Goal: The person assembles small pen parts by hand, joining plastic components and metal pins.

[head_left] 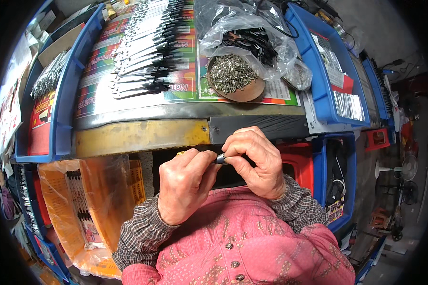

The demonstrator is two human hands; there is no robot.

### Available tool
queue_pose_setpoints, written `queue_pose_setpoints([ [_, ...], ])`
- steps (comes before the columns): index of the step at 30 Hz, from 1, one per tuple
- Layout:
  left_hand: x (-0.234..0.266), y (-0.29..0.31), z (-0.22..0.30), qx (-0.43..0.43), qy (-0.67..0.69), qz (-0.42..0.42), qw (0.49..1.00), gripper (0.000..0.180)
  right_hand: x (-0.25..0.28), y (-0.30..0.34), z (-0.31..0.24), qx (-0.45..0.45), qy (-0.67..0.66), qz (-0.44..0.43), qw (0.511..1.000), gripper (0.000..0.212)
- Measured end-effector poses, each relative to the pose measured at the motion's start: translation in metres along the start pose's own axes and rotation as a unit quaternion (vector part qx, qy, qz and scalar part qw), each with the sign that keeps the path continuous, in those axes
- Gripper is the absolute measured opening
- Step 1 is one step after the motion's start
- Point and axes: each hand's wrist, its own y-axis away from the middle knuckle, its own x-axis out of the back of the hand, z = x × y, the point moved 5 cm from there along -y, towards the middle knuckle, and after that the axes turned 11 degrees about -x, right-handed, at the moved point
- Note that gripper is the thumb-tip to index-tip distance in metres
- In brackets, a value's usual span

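My left hand (183,183) pinches a short dark pen part (219,159) between thumb and fingertips, just off the table's front edge. At its other end, which looks silvery, my right hand (256,164) closes thumb and forefinger. Whether the right fingers hold a separate small metal piece cannot be made out. Beyond my hands, a round brown dish (246,95) carries a heap of small silvery metal parts (230,73). Behind the dish lies a clear plastic bag (283,50) with black pen parts (252,40) inside. White pen barrels with black ends (147,57) lie in a long row to the left.
Blue bins stand at the left (64,118) and right (314,71) of the table, holding pen pieces. An orange crate lined with plastic (107,204) is at my lower left. At my right are a red stool (299,164) and another blue bin (349,190).
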Motion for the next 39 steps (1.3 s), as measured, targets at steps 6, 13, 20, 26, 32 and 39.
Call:
queue_pose_setpoints([
  [6,-0.003,0.002,0.002,-0.033,-0.035,0.010,0.999,0.021,-0.002,0.008,-0.008,0.053,0.083,0.050,0.994,0.020],
  [13,-0.002,0.002,0.001,-0.050,-0.066,0.010,0.996,0.024,-0.008,0.018,-0.007,0.138,0.158,0.058,0.976,0.028],
  [20,-0.003,0.002,-0.002,-0.047,-0.050,0.022,0.997,0.023,-0.001,0.013,0.004,0.050,0.061,0.041,0.996,0.024],
  [26,-0.001,-0.002,-0.006,-0.002,0.029,0.017,0.999,0.019,0.002,0.009,0.016,-0.108,-0.066,-0.055,0.990,0.018],
  [32,-0.001,-0.003,-0.003,-0.002,0.026,0.017,1.000,0.019,-0.009,0.022,0.034,-0.266,-0.286,-0.070,0.918,0.018],
  [39,-0.004,0.002,-0.005,-0.015,0.035,0.042,0.998,0.020,-0.007,0.023,0.033,-0.204,-0.223,-0.034,0.953,0.015],
])
